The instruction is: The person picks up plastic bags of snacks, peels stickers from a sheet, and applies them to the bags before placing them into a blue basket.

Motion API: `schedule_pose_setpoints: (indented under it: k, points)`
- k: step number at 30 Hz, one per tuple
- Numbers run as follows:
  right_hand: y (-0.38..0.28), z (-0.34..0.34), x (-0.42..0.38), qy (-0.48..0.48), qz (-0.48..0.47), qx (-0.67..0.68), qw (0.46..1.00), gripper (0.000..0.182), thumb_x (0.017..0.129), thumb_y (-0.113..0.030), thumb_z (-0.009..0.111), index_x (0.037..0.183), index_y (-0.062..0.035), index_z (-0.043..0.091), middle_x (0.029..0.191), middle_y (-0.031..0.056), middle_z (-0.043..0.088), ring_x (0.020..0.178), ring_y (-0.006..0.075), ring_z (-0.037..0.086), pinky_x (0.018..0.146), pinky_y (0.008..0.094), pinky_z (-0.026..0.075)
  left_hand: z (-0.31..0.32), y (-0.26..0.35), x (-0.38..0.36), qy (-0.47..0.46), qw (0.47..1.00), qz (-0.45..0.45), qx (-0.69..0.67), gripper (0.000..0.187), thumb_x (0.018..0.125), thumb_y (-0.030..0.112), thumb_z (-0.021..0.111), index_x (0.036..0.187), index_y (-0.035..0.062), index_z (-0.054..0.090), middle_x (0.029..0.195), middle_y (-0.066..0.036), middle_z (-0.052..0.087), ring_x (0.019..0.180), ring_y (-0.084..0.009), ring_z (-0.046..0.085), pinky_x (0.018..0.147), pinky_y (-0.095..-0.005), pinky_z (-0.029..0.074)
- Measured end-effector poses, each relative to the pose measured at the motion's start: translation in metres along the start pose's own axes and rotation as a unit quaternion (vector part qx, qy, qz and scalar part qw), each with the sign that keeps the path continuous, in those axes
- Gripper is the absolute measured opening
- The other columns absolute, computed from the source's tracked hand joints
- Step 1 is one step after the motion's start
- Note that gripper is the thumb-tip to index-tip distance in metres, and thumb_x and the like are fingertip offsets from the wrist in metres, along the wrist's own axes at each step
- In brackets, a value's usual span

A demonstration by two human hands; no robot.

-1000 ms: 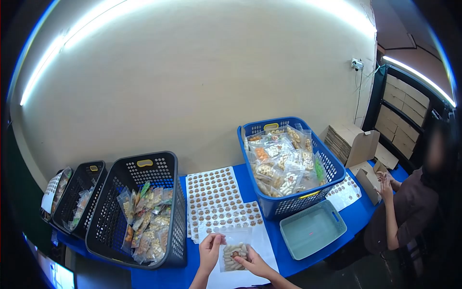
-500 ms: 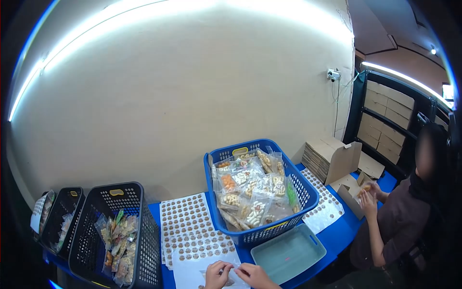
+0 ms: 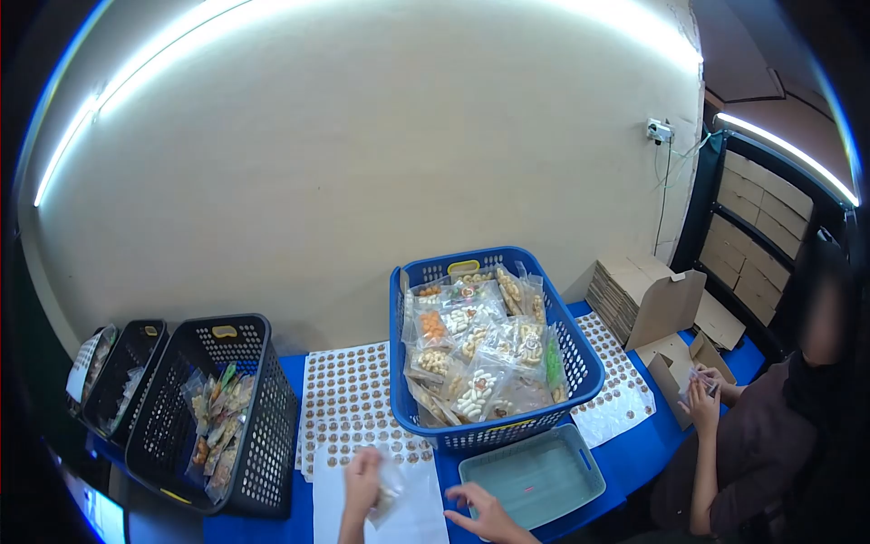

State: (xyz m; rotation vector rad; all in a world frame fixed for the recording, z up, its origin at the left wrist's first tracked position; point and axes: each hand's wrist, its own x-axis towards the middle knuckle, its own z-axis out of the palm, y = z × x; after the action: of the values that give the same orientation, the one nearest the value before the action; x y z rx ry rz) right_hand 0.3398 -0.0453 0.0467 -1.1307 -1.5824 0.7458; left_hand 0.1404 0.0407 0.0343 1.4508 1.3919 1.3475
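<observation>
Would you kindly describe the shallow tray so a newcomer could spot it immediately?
Find the big blue basket heaped with bags. The tray sits just in front, near the wearer's right hand. It is low and grey-green, unlike the tall, perforated baskets.

Clear packet (image 3: 389, 494), tilted and blurred
Pale contents inside; left fingers (image 3: 366, 461) grip it near the worktop (image 3: 254, 529) front edge.

Central basket (image 3: 471, 439), as I log it remotely, on tabletop (image 3: 625, 462); packets (image 3: 478, 397) in it. Left of it: sticker sheets (image 3: 349, 394), then second basket (image 3: 272, 435). Front-left: held packet (image 3: 388, 494). Front: tray (image 3: 535, 480). Right: cardboard stack (image 3: 621, 286). Behind: wall (image 3: 317, 227).
</observation>
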Motion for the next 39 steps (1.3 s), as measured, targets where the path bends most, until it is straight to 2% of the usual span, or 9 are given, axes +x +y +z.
schedule_pose_setpoints:
  k: [5,8,10,14,17,27,33,36,39]
  points:
    - [-0.021,-0.016,0.012,-0.061,-0.15,-0.149,0.976,0.021,0.072,-0.022,0.062,0.091,-0.0136,0.057,0.094,-0.0009,0.053,0.088,0.0175,0.05,0.082,0.0379,0.029,0.045,-0.021,-0.052,-0.315,0.938,-0.127,-0.069,0.018,0.082,0.014,0.051,0.094,0.0003,0.056,0.084,-0.002,0.055,0.082,-0.0073,0.048,0.071,-0.0219,0.04]
    - [0.006,-0.004,0.002,-0.093,-0.181,-0.146,0.968,0.014,0.071,-0.022,0.062,0.082,-0.0147,0.058,0.083,-0.0024,0.056,0.083,0.0135,0.051,0.083,0.0366,0.024,0.042,-0.015,-0.055,-0.315,0.938,-0.125,-0.077,0.021,0.084,0.015,0.048,0.097,-0.0001,0.055,0.09,-0.004,0.057,0.086,-0.0104,0.051,0.076,-0.0243,0.041]
    - [0.009,-0.012,0.002,-0.105,-0.116,-0.123,0.98,0.011,0.071,-0.022,0.062,0.077,-0.0134,0.058,0.076,-0.0019,0.056,0.079,0.0137,0.051,0.082,0.0374,0.024,0.033,-0.001,-0.049,-0.268,0.962,-0.044,-0.037,0.022,0.084,0.016,0.047,0.098,-0.0002,0.055,0.093,-0.005,0.058,0.088,-0.0125,0.052,0.079,-0.0257,0.041]
    - [0.014,-0.016,0.004,-0.101,-0.012,-0.031,0.994,0.014,0.07,-0.018,0.063,0.072,-0.0069,0.056,0.068,0.0025,0.055,0.067,0.0182,0.053,0.07,0.0324,0.033,0.017,0.029,-0.061,-0.317,0.947,-0.036,-0.022,0.023,0.08,0.014,0.054,0.099,0.0005,0.056,0.092,-0.008,0.059,0.087,-0.0147,0.054,0.079,-0.0274,0.041]
    - [0.011,-0.01,0.002,-0.073,0.017,0.034,0.997,0.017,0.071,-0.014,0.064,0.07,-0.0006,0.054,0.064,0.0075,0.053,0.057,0.0194,0.052,0.053,0.0277,0.039,0.032,0.034,-0.072,-0.199,0.974,0.08,0.072,0.01,0.075,0.009,0.059,0.08,-0.0002,0.06,0.075,-0.008,0.059,0.074,-0.0156,0.056,0.069,-0.0258,0.042]
    - [-0.007,-0.009,-0.012,-0.063,0.005,0.048,0.997,0.02,0.075,-0.015,0.061,0.069,0.0012,0.051,0.062,0.0079,0.049,0.054,0.0154,0.048,0.051,0.0267,0.039,0.045,0.03,-0.074,0.072,0.996,0.058,-0.014,0.012,0.074,0.011,0.06,0.069,0.0002,0.057,0.064,-0.007,0.057,0.064,-0.0177,0.053,0.064,-0.0274,0.04]
    - [-0.018,-0.024,-0.016,-0.068,-0.012,0.078,0.995,0.018,0.077,-0.012,0.059,0.07,0.0018,0.05,0.061,0.0081,0.048,0.053,0.0161,0.047,0.051,0.0264,0.039,0.046,0.033,-0.068,0.093,0.989,0.108,0.038,0.016,0.076,0.011,0.058,0.065,0.0008,0.053,0.065,-0.006,0.054,0.065,-0.0126,0.049,0.062,-0.0234,0.037]
    - [-0.002,-0.032,-0.027,-0.123,-0.004,0.068,0.99,0.018,0.078,-0.014,0.058,0.071,0.0013,0.052,0.062,0.0066,0.049,0.056,0.0141,0.048,0.053,0.0248,0.039,0.036,0.042,-0.053,0.198,0.97,0.025,-0.14,0.02,0.088,0.017,0.043,0.072,0.0053,0.044,0.067,0.002,0.04,0.066,-0.0072,0.04,0.063,-0.02,0.033]
    - [0.013,-0.042,-0.047,-0.134,0.089,0.036,0.986,0.016,0.079,-0.015,0.056,0.072,-0.0011,0.054,0.062,0.0061,0.053,0.057,0.0126,0.051,0.053,0.025,0.04,0.009,0.043,-0.028,0.251,0.924,0.043,-0.285,0.022,0.09,0.022,0.039,0.075,0.0063,0.044,0.063,0.001,0.039,0.061,-0.0072,0.037,0.061,-0.0221,0.035]
